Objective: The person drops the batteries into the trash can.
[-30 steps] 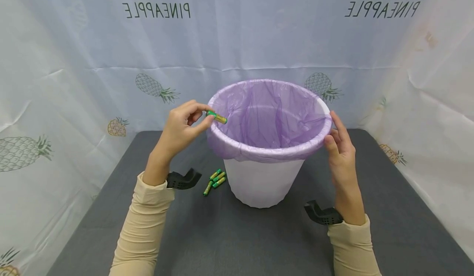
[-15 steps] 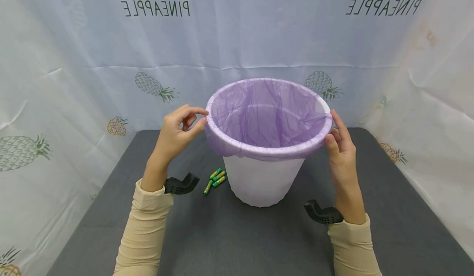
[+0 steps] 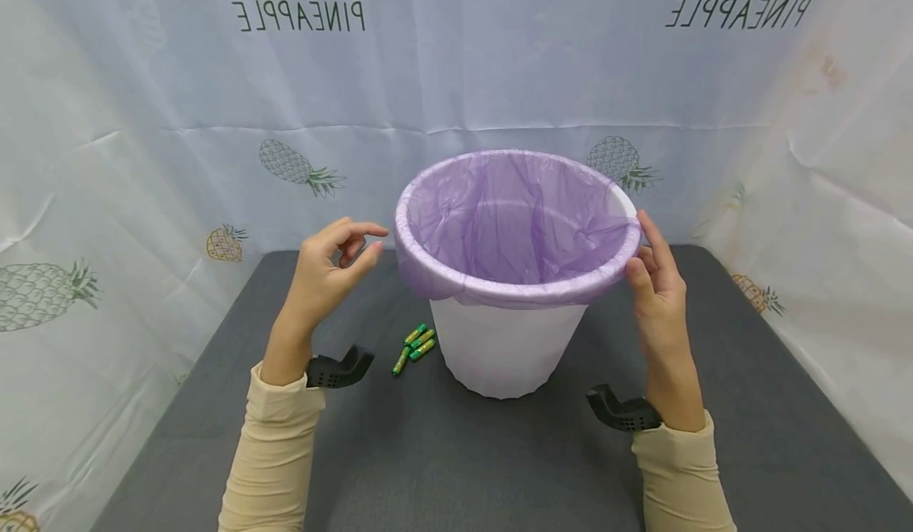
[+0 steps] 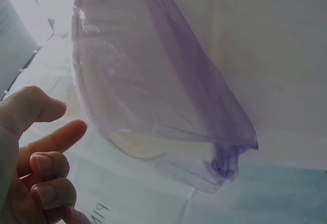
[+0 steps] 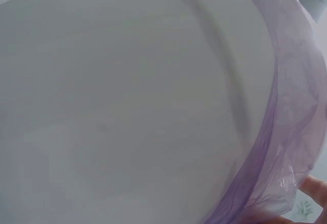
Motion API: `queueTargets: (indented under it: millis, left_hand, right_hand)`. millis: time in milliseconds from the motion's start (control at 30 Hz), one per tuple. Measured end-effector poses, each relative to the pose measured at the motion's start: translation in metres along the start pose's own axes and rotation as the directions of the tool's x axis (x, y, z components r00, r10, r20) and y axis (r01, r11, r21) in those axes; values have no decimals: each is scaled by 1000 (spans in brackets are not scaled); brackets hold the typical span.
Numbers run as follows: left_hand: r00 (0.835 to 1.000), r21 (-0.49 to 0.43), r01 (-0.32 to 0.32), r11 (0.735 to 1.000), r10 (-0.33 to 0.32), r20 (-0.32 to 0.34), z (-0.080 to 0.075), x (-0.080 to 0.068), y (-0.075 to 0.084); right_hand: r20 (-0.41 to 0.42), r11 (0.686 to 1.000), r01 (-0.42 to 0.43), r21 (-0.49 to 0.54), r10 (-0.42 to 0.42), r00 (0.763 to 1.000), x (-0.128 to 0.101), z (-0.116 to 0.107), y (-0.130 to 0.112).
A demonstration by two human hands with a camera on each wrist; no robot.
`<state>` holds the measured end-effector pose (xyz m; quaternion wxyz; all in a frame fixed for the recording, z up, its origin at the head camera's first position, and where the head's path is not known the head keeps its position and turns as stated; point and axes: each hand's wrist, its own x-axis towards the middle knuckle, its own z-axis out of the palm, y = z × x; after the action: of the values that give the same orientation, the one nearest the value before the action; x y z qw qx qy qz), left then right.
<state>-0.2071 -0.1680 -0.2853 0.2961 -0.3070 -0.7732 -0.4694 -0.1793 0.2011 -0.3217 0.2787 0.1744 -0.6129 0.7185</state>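
Observation:
A white plastic bin (image 3: 505, 350) lined with a purple bag (image 3: 517, 219) stands in the middle of the dark grey table (image 3: 456, 468). My left hand (image 3: 360, 245) hovers just left of the rim, holding nothing, fingers loosely bent. In the left wrist view the left hand (image 4: 38, 152) sits below the purple bag (image 4: 153, 91). My right hand (image 3: 642, 250) rests with straight fingers against the rim's right side. The right wrist view shows the bin wall (image 5: 127, 106), the bag's edge (image 5: 276, 147) and one fingertip (image 5: 314, 185). Several green batteries (image 3: 412, 346) lie on the table by the bin's left foot.
A pineapple-print cloth (image 3: 143, 120) hangs behind and on both sides of the table. Black camera mounts sit on my left wrist (image 3: 337, 369) and right wrist (image 3: 619, 411). The inside bottom of the bin is hidden.
One second ago my left hand pinched a green battery over the rim; the battery is gone from the fingers. The hand has since drawn back left and down. The right hand has not moved.

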Motion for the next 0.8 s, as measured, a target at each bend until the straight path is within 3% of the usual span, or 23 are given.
queueTargets:
  millis: [367, 800]
  left_hand:
    - [999, -13, 40, 999, -40, 17, 0, -21, -12]
    - [989, -51, 145, 988, -144, 31, 3, -47, -32]
  right_hand:
    - [12, 1000, 17, 13, -17, 1000, 1, 0, 2]
    - [5, 1000, 21, 14, -21, 1000, 2, -2, 6]
